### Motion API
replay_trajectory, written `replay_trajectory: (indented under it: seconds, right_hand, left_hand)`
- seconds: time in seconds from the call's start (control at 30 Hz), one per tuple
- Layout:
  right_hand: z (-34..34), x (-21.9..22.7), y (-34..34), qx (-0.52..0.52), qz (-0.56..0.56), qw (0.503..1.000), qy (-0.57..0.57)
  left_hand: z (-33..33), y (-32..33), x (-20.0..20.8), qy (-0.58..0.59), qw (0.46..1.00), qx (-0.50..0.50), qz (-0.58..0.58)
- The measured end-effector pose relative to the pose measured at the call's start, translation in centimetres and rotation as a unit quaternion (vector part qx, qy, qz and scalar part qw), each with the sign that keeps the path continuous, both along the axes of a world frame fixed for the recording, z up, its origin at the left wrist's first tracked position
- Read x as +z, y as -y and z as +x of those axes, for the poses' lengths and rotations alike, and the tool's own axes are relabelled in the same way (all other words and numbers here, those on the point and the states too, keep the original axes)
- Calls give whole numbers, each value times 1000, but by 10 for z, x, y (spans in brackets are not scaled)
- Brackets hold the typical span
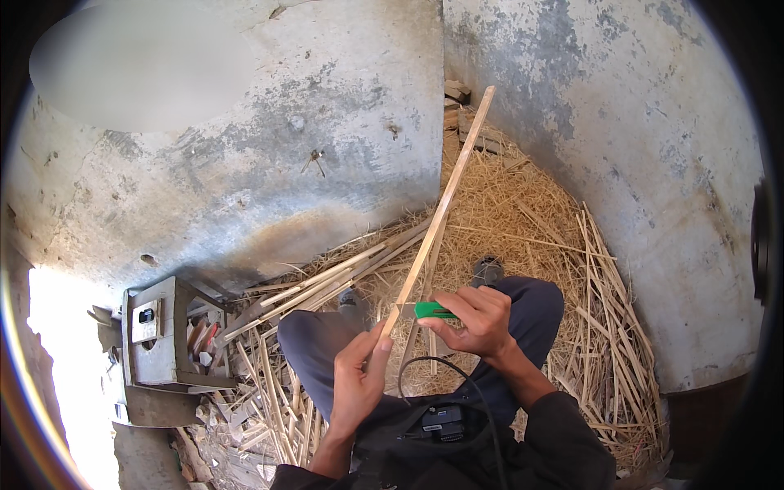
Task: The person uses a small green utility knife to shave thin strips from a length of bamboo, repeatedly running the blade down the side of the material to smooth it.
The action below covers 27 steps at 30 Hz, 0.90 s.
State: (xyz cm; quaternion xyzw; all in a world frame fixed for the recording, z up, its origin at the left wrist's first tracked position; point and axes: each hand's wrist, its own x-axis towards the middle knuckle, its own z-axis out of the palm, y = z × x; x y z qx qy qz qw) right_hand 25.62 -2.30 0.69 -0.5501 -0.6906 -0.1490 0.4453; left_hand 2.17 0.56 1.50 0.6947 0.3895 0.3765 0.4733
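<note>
My left hand [360,369] is closed around the lower end of a long, flat strip of pale wood or bamboo [445,200]. The strip slants up and away to the right, its far end in front of the wall corner. My right hand [478,320] grips a green-handled knife [431,310], with the thumb and fingers wrapped round the handle. Its thin blade points left and meets the strip just above my left hand. Both hands are over my lap, between my knees.
Curly shavings [514,200] cover the floor ahead. Loose strips lie in piles at the right [612,351] and left [282,392]. A worn wooden box-like stand [175,367] is at the left. Peeling walls [588,163] meet ahead. A black cable [482,392] loops over my lap.
</note>
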Motion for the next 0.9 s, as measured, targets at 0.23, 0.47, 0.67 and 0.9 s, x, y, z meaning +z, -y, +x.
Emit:
replay_trajectory:
  seconds: [0.23, 0.47, 0.67, 0.9]
  right_hand:
    - [0, -1, -2, 1, 15, 1000, -1]
    - [49, 10, -20, -113, 29, 982, -149]
    - [57, 13, -21, -87, -7, 985, -147]
    - [55, 6, -26, -90, -15, 985, -147]
  left_hand:
    - [1, -2, 3, 9, 1000, -2, 4]
    - [-9, 11, -10, -8, 999, -31, -17]
    - [-14, 3, 0, -76, 990, -49, -104]
    - [-10, 4, -9, -41, 995, -15, -86]
